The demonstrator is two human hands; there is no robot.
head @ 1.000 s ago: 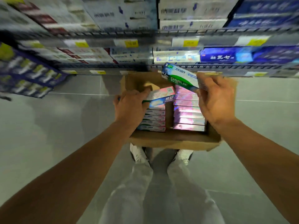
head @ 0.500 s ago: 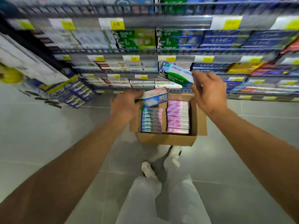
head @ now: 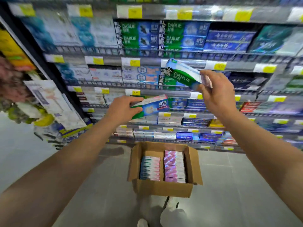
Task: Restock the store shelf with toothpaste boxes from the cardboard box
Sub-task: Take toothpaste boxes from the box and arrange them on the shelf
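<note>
Progress: partial. The carton [head: 162, 187] on the floor holds two rows of toothpaste boxes to be shelved. Left hand [head: 122, 110] grips a blue box [head: 152, 106] by its near end, raised before the shelf [head: 164, 89]. Right hand [head: 216, 94] grips a green box [head: 180, 72] by its right end, higher, near a matching green stack. Neither box is yet placed.

Both forearms are bare, no sleeves, watch or rings showing. At the bottom centre of the frame, pale grey trousers [head: 173, 215] and a white shoe [head: 142, 223].
</note>
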